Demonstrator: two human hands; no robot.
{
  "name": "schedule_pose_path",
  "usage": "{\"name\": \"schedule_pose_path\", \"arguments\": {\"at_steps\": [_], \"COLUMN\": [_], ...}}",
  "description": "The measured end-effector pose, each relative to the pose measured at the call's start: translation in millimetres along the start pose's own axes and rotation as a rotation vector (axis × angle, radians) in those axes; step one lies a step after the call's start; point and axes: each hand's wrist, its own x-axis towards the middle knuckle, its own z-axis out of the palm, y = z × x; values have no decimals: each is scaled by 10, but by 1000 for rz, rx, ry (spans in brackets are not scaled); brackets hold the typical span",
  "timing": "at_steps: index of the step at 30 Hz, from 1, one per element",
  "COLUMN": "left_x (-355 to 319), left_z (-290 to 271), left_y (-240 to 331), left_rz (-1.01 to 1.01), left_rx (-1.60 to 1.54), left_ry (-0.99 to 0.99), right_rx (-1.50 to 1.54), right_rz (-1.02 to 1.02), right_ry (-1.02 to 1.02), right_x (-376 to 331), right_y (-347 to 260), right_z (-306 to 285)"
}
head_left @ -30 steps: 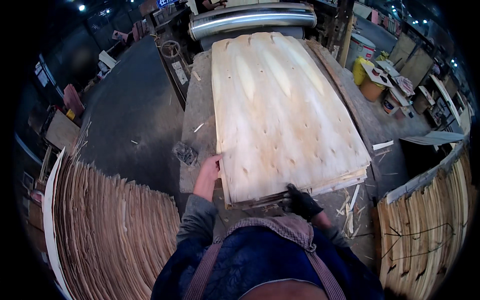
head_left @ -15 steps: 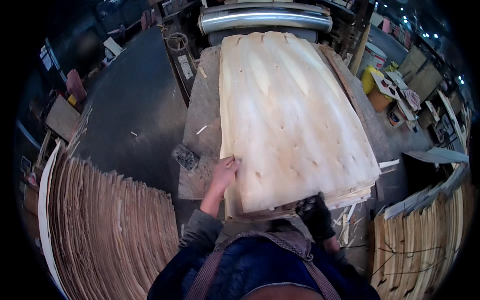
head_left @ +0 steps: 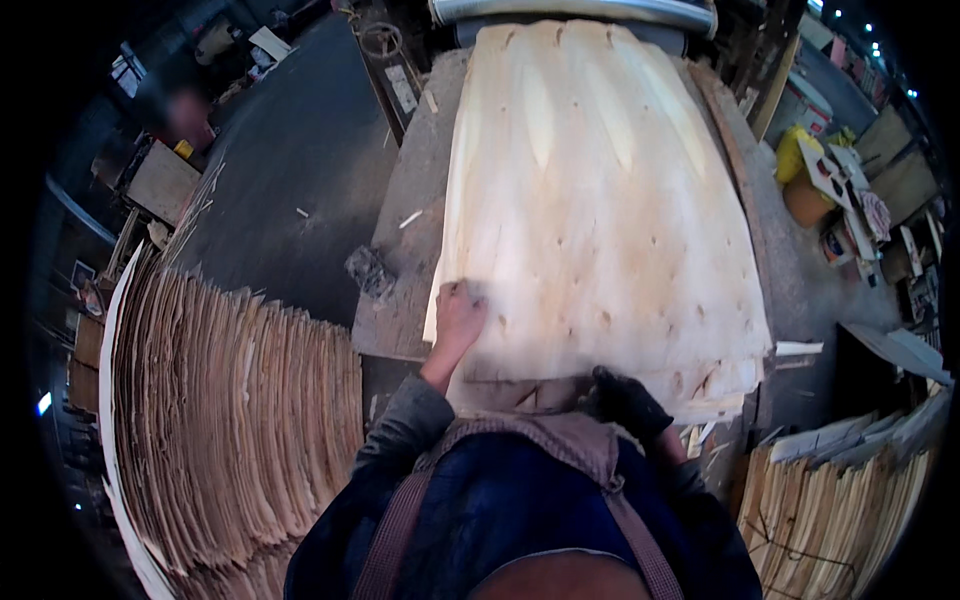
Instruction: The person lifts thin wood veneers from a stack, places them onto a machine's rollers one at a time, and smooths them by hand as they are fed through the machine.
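A large pale wood veneer sheet (head_left: 600,230) lies on a stack of similar sheets (head_left: 700,385), whose edges show past its near side. My bare left hand (head_left: 462,315) is at the sheet's left edge near the front corner, its curled fingers closed on it and slightly blurred. My right hand (head_left: 628,402), in a dark glove, grips the middle of the near edge; part of its fingers is hard to make out against the shadow there.
A shiny metal roller (head_left: 580,12) spans the far end. Tall stacks of veneer stand at left (head_left: 230,410) and right (head_left: 840,500). A dark block (head_left: 370,272) lies on the worn platform (head_left: 410,245) left of the sheet. Buckets and scraps sit at far right.
The whole view has shifted, so the scene sits higher in the picture. More of the lower sheets shows past the top sheet's near edge. Both hands remain at its edges.
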Motion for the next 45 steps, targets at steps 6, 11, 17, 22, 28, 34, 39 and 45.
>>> {"name": "schedule_pose_path", "arguments": {"at_steps": [6, 11, 17, 22, 28, 34, 39, 45], "left_x": [236, 291, 344, 362, 501, 732, 1424, 1947], "left_z": [21, -200, -618, -926, -661, -751, -712, -254], "left_y": [-166, -29, 189, 620, 523, 562, 445, 15], "left_rz": [-317, -490, -488, -311, -344, -394, -335, -220], "left_rx": [-613, -1002, -1433, -1520, -1274, -1423, -1333, -603], "left_ry": [-258, -188, -306, -234, -220, -313, -318, -173], "right_rx": [-50, 172, 389, 314, 447, 295, 126, 58], "right_rz": [-227, -247, -163, -228, -328, -543, -563, -382], "right_ry": [-109, -90, 97, 304, 226, -46, 59, 130], "right_x": [75, -7, 24, -135, -118, -43, 164, 1300], "right_y": [143, 157, 119, -98, -241, -389, -880, -1618], "right_z": [-6, 115, 95, 155, 239, 88, 327, 455]}}
